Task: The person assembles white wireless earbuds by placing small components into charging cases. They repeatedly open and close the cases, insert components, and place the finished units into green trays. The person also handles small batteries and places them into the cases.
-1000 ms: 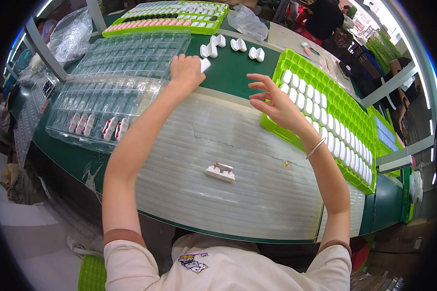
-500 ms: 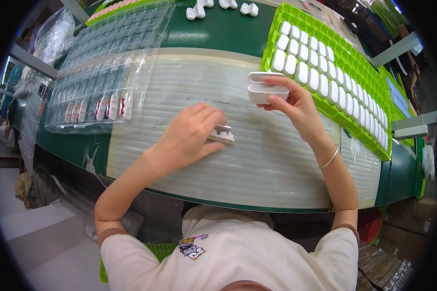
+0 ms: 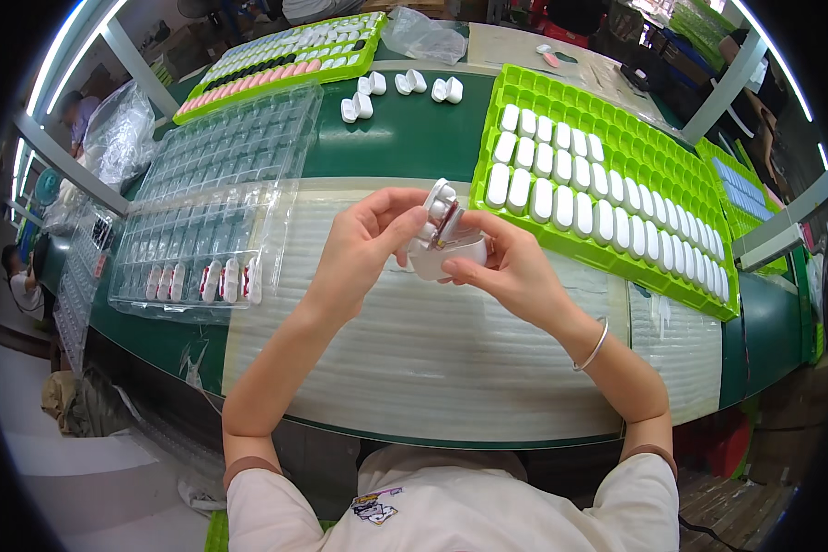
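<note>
Over the padded mat, my right hand (image 3: 513, 264) grips a white earbud charging case shell (image 3: 439, 261) between thumb and fingers. Its lid stands open, partly hidden by my fingers. My left hand (image 3: 363, 241) pinches a white moulded insert (image 3: 439, 201) with a dark and red strip on its underside. The insert is tilted on edge right at the mouth of the shell; whether the two touch, I cannot tell. To the left, a clear plastic blister tray (image 3: 189, 230) carries several similar white inserts (image 3: 212, 281) with red showing, in its near row.
At the right, a bright green tray (image 3: 607, 103) holds rows of white closed cases (image 3: 561, 204). Several open white cases (image 3: 412, 82) stand on the green table beyond the mat (image 3: 414, 368). A second green tray (image 3: 290, 69) with coloured pieces and a plastic bag (image 3: 423, 35) lie farther back.
My left hand has lifted the insert from the mat and brought it up to the shell. My right hand has moved left and slightly toward me with the shell. The view has tipped up.
</note>
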Motion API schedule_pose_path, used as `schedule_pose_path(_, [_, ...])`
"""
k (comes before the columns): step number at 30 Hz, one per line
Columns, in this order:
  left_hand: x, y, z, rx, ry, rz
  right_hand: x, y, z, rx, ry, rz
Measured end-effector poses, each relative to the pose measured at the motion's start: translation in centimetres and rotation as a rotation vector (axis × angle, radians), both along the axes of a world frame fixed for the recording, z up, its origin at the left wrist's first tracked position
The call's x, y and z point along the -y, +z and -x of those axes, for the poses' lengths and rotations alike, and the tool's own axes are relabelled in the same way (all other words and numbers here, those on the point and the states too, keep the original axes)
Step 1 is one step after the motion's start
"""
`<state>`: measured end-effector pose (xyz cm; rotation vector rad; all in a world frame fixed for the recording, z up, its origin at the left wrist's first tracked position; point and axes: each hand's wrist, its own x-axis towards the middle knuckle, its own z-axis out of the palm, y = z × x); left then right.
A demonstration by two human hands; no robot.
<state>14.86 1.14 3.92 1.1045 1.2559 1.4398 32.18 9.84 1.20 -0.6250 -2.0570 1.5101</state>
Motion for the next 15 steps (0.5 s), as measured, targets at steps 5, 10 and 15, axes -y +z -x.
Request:
schedule_pose_path(5, [1.1,-1.3,-0.3,-0.033,0.127,-0.059,0.9,0.7,-0.1,0.007,0.048,0.081])
schedule_pose_path(10, [1.7,-1.8,-0.2,-0.036,0.187,-0.069,1.2,0.6,-0.2,0.014,0.044,-0.042])
schedule_pose_path(15, [1.9,-2.1,-0.8,-0.217,0.213,-0.217,1.1,0.3,-0.3,-0.012,0.017,-0.111])
